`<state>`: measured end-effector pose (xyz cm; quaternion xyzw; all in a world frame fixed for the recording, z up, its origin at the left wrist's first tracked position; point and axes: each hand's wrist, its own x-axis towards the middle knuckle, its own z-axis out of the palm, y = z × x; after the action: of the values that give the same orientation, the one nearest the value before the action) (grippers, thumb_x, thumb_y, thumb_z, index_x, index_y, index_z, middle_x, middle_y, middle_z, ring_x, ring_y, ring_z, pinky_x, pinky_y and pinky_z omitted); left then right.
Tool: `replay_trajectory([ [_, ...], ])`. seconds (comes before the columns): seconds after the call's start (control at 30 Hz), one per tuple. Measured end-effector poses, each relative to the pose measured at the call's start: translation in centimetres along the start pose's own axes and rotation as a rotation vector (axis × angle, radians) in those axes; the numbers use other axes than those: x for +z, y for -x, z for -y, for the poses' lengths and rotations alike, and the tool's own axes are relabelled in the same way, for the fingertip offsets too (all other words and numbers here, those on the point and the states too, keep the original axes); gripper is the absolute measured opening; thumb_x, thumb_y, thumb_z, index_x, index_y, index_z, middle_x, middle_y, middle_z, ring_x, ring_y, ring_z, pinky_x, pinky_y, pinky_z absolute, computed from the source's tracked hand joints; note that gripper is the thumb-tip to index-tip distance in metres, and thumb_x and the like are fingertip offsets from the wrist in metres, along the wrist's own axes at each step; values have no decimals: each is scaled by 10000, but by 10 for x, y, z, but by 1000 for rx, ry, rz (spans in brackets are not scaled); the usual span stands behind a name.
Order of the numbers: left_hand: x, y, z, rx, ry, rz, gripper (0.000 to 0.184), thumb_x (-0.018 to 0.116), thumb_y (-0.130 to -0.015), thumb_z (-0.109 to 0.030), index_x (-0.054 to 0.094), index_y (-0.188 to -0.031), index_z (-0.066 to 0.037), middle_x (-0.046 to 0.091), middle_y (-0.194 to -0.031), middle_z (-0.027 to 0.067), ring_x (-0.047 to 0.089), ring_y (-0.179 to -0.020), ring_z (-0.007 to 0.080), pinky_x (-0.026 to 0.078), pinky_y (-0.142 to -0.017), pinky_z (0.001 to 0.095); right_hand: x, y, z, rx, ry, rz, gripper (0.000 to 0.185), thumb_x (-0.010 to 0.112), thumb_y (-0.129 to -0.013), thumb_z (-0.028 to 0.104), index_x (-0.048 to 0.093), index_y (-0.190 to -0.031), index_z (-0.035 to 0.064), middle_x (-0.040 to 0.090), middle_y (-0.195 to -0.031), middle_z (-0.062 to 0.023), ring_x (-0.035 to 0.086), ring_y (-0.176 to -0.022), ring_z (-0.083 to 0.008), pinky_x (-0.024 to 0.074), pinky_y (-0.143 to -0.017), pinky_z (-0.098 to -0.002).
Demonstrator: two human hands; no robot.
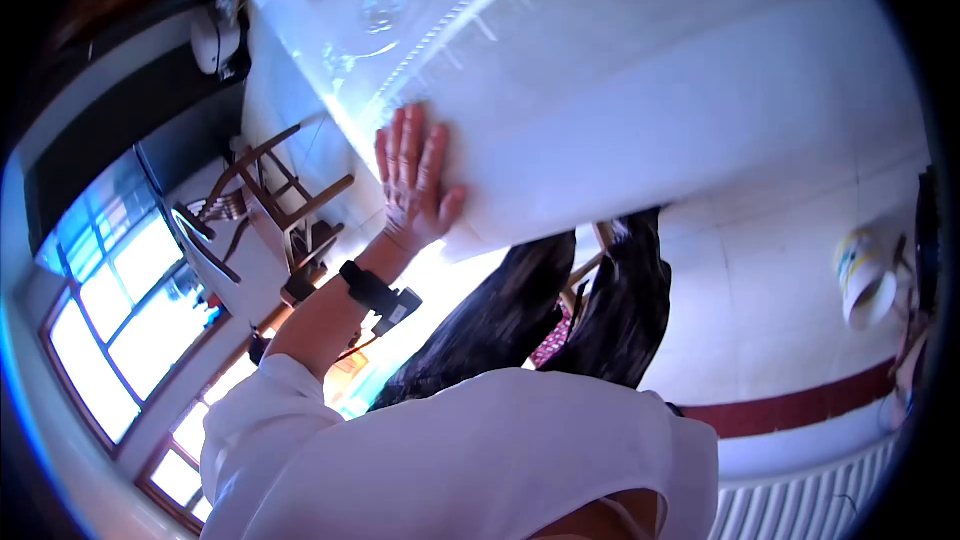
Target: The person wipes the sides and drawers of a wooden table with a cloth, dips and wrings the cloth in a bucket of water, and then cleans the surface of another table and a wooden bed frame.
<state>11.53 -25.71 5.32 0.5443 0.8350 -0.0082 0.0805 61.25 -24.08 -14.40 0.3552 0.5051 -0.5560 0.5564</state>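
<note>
My left hand (412, 180) lies palm down near the edge of a white table (620, 90), its fingers stretched out and the thumb apart. A black band with a small box (380, 297) is strapped round my left wrist. Beyond the fingertips, a glossy, see-through patch with a row of short tick-like marks (440, 40) runs over the tabletop; what it is I cannot make out. Nothing shows in the left hand. My right hand is out of view.
A wooden chair (285, 190) stands on the floor left of the table. My legs in dark trousers (500, 300) are below the near edge. At the right are a white bin-like container (868, 290) and a ribbed radiator (800, 500). Bright windows (120, 310) are at the left.
</note>
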Motion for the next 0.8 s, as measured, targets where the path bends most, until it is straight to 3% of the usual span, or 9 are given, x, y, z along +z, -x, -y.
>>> replay_trajectory([
  [0.57,-3,3,-2,-76,121,113,626,422,-882,-493,313,-1413,-179,200,-1487,154,162,-1385,319,29,-1094,549,-140,-86,-17,27,-126,-198,339,470,-876,250,538,-1123,28,590,-1123,-141,561,-1053,-272,424,-934,-412],
  [0.7,-10,2,-3,-95,109,174,636,394,-889,-530,290,-1423,-201,191,-1491,141,158,-1388,299,14,-1103,529,-160,-127,-23,-15,-227,-245,335,461,-882,246,537,-1121,23,588,-1126,-140,556,-1061,-268,417,-945,-412],
  [0.8,-5,5,-4,-88,77,82,639,431,-882,-503,279,-1428,-207,194,-1492,132,158,-1389,286,36,-1112,510,-175,-154,-30,-101,-415,-272,333,454,-887,242,536,-1119,19,586,-1128,-140,553,-1067,-265,412,-954,-412],
])
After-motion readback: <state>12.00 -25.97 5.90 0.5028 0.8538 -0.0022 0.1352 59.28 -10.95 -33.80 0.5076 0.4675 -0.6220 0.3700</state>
